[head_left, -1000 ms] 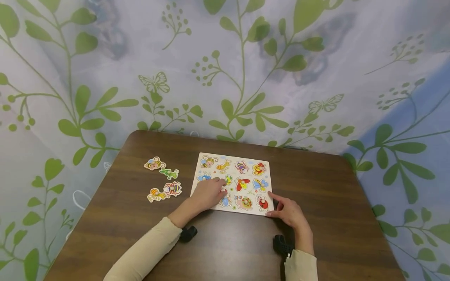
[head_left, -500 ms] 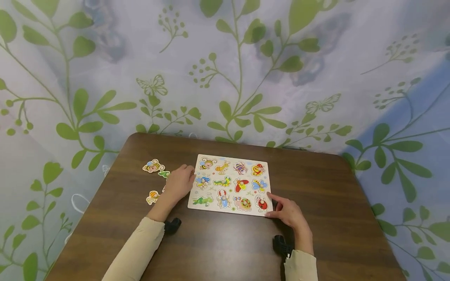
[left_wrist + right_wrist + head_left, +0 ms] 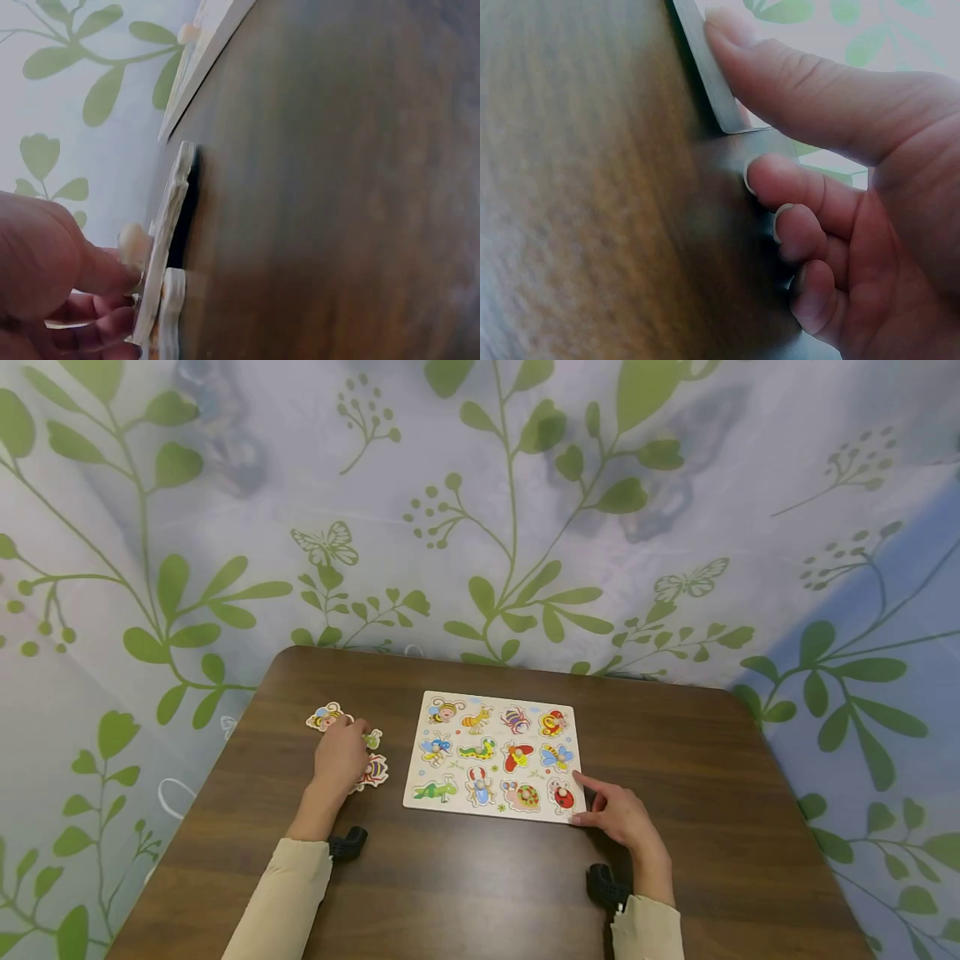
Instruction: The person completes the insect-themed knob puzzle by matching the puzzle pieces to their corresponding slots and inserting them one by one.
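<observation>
Spider piece (image 3: 377,770) just right of left hand (image 3: 339,762); green piece (image 3: 373,740) by its fingers, bee piece (image 3: 322,718) just beyond. Left fingers curl near a wooden knob (image 3: 133,241); cannot tell whether they pinch. Rightward, tabletop (image 3: 400,747) separates them from puzzle board (image 3: 460,793). Right hand (image 3: 621,810) unclenched, thumb and forefinger on board's right edge; tabletop extends outward.

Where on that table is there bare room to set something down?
Bare tabletop lies right of the right hand, and below the puzzle board in the head view, between the sleeves. It is crowded left of the board, where loose insect pieces lie by the left hand.
</observation>
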Demonstrator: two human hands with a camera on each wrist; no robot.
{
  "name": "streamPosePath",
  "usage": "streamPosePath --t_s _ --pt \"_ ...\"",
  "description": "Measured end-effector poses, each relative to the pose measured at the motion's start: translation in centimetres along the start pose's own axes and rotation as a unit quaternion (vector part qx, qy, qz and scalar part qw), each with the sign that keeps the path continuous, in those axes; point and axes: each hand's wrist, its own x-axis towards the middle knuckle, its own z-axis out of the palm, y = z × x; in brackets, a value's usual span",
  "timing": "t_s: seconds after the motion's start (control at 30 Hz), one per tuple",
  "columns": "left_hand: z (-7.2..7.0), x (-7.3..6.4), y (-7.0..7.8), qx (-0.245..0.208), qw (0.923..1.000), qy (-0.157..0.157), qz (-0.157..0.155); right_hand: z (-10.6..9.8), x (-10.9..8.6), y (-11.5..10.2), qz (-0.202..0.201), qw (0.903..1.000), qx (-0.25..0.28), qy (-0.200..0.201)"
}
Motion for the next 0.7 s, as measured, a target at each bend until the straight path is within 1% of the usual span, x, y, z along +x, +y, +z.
streamPosePath --t_s 0.07,0.13,0.2,0.23,0.3,0.4,0.5,0.6,0.7 --pt "0.0 0.0 -0.4 -0.001 1.0 -0.006 0.004 0.1 0.0 0.1 0.0 1.0 -0.002 0.001" --pt "-0.1 0.0 -0.5 0.003 0.9999 -0.006 0.009 0.1 0.0 0.1 -0.001 1.0 -0.001 0.003" --pt "-0.5 -0.1 -0.1 0.008 0.9999 -0.008 0.012 0.1 0.0 0.1 -0.002 1.0 0.0 0.002" --pt "-0.8 -0.2 0.3 0.009 0.9997 -0.011 0.018 0.1 0.0 0.1 -0.003 1.0 -0.001 0.001" --pt "-1.4 -0.4 1.7 0.006 0.9992 -0.024 0.031 0.0 0.0 0.2 -0.003 1.0 0.0 -0.001" --pt "-2.5 -0.8 4.4 -0.006 0.9959 -0.06 0.067 -0.2 0.1 0.1 -0.001 1.0 0.001 0.0" --pt "-2.9 -1.4 6.8 -0.008 0.9898 -0.096 0.105 -0.3 0.2 0.0 -0.001 1.0 0.0 0.004" --pt "-2.8 -2.0 8.1 0.002 0.9845 -0.12 0.127 -0.2 0.2 -0.1 -0.001 1.0 -0.004 -0.001" --pt "-2.3 -2.6 8.7 0.005 0.9809 -0.137 0.137 -0.1 0.2 0.0 0.001 1.0 -0.005 -0.003"
